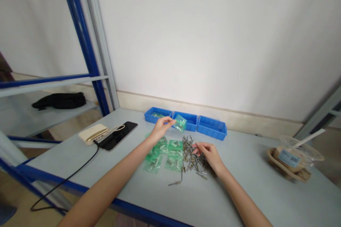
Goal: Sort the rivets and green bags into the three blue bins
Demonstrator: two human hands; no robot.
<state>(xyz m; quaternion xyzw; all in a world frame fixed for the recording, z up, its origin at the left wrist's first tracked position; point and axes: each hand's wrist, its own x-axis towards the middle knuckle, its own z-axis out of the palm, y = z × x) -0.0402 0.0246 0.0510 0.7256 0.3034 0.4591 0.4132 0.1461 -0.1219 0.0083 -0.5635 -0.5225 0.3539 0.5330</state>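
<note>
My left hand (161,129) is raised above the grey table (239,184) and pinches a small green-tinted plastic bag (180,123) at its fingertips, in front of the blue plastic bins (211,128). My right hand (209,154) rests at the edge of a loose pile of metal rivets (192,159), with its fingers drawn together over them. I cannot tell whether those fingers hold a rivet. Several filled green plastic bags (165,152) lie flat to the left of the pile, partly under my left forearm.
A dark tablet (118,135) and a cream box (93,134) with a black cable (70,177) lie at the table's left. A clear plastic lid (301,149) and a brown tray (289,165) stand at the right. A blue metal shelf frame (82,39) rises at the left.
</note>
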